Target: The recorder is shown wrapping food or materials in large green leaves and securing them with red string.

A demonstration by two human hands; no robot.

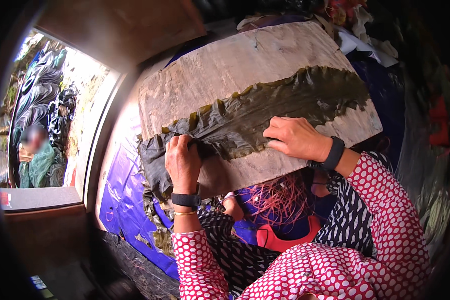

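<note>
A long, dark olive strip of kelp (265,110) with ruffled edges lies across a wooden board (220,65). My left hand (182,160) is closed with curled fingers on the kelp near its left end, where the strip bunches and hangs over the board's near left corner. My right hand (300,139) has its thumb and bent fingers drawn together at the kelp's near edge, around the middle of the strip. The tips of both hands are partly hidden. Beyond my right hand, the kelp lies spread toward the board's right side.
Below the board lie a tangle of reddish strings (280,200) and a pink-red plastic thing (290,235). Blue sheeting (127,185) spreads around the board, with kelp scraps (162,237) on it. Through an opening at left, a person (35,155) is near bundled dark strands.
</note>
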